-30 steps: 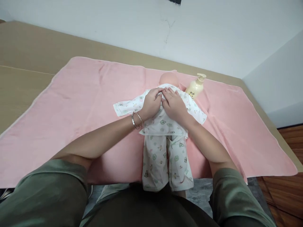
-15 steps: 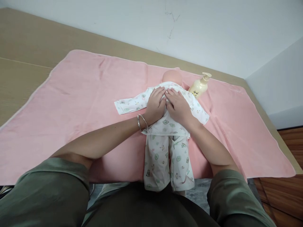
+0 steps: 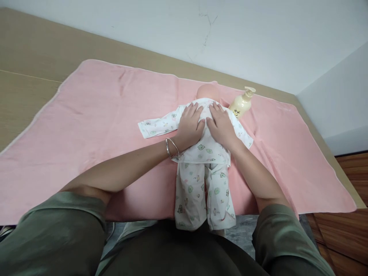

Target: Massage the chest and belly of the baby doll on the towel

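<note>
Left hand (image 3: 190, 124) and right hand (image 3: 222, 125) spread flat, slightly apart, on clothed doll (image 3: 204, 153). Pink blanket (image 3: 115, 115) beneath. Pump bottle (image 3: 241, 105) right of doll's head.

The pyjama top (image 3: 205, 151) and trousers (image 3: 191, 197) are white, scattered with small green, pink and dark motifs; the doll's head (image 3: 208, 91) is pink. The blanket (image 3: 129, 111) is pink with a paler edge, the pump bottle (image 3: 241, 104) creamy yellow with a black drawing, the tabletop (image 3: 31, 42) tan, the sleeves (image 3: 60, 234) green.
</note>
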Motion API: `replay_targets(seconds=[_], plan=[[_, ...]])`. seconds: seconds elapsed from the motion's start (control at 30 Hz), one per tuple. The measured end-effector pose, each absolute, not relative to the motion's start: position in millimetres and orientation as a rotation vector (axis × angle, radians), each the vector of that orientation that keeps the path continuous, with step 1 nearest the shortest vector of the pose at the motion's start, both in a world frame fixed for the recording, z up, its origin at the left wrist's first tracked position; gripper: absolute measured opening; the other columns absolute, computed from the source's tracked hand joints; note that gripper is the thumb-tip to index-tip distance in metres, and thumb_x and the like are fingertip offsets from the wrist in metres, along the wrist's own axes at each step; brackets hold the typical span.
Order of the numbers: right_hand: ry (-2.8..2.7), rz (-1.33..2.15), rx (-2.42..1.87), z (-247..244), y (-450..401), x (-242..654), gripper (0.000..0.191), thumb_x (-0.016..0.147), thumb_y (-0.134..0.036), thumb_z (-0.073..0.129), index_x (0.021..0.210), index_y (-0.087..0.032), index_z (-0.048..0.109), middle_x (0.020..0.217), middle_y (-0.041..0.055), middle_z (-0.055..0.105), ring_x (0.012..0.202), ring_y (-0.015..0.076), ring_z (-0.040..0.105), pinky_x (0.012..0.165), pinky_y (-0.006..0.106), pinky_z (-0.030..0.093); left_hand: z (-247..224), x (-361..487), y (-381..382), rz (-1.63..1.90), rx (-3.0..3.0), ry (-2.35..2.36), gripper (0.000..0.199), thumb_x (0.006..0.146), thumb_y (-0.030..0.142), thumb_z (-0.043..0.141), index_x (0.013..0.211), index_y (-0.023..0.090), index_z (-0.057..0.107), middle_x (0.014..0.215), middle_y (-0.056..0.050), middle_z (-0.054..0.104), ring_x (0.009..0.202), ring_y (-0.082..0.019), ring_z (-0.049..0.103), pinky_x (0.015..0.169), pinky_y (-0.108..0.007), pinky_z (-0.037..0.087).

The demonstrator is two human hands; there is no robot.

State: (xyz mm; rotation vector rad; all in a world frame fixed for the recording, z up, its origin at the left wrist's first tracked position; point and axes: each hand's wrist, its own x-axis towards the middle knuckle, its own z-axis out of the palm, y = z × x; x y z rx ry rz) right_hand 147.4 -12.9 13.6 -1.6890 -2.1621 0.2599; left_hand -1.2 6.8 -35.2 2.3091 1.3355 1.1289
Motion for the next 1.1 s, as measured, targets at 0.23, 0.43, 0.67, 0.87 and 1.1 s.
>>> replay_targets(seconds=[0.23,0.43,0.67,0.87,1.1], plan=[[-2.037,0.273,-1.842,15.3,-9.1,150.0,0.062,0.098,-0.033,0.033,0.149,0.002,0.035,0.159,0.0237,0.033,0.152,0.0325,0.024,0.125,0.054,0.019,-22.5,0.6,4.0,1.036,2.387,1.342,0.050,0.095,0.025,0.034,0.137,0.002,0.050,0.151,-0.024,0.045,0.146,-0.035,0.034,0.121,-0.058,0.026],[-2.160,0.190,-1.833,24.3,-38.4,133.5,0.057,0.094,-0.026,0.038,0.144,0.002,0.043,0.152,0.0256,0.044,0.147,0.0351,0.035,0.121,0.055,0.031,-17.5,-0.6,17.0,0.881,2.366,1.423,0.058,0.093,0.026,0.038,0.143,-0.001,0.043,0.153,-0.026,0.041,0.146,-0.038,0.032,0.122,-0.060,0.023],[-2.096,0.256,-1.832,21.6,-9.6,151.9,0.057,0.097,-0.029,0.035,0.145,0.002,0.041,0.156,0.0233,0.040,0.149,0.0325,0.031,0.123,0.052,0.027,-17.5,9.5,-16.6,1.014,2.507,1.356,0.047,0.095,0.024,0.036,0.133,0.001,0.053,0.147,-0.025,0.049,0.144,-0.037,0.037,0.120,-0.056,0.029],[-2.130,0.116,-1.877,21.4,-20.8,144.5,0.053,0.099,-0.030,0.034,0.133,0.006,0.051,0.147,0.0288,0.048,0.145,0.0365,0.038,0.122,0.052,0.029,-13.0,4.0,6.3,0.910,2.363,1.447,0.051,0.094,0.029,0.039,0.135,0.001,0.052,0.149,-0.024,0.047,0.145,-0.036,0.037,0.121,-0.055,0.029],[-2.141,0.098,-1.855,24.9,-27.9,143.8,0.043,0.099,-0.031,0.036,0.119,-0.003,0.062,0.138,0.0269,0.058,0.138,0.0368,0.047,0.115,0.055,0.038,-20.5,5.1,7.8,1.069,2.459,1.432,0.047,0.096,0.029,0.037,0.129,0.003,0.057,0.140,-0.023,0.057,0.139,-0.034,0.046,0.119,-0.054,0.033]])
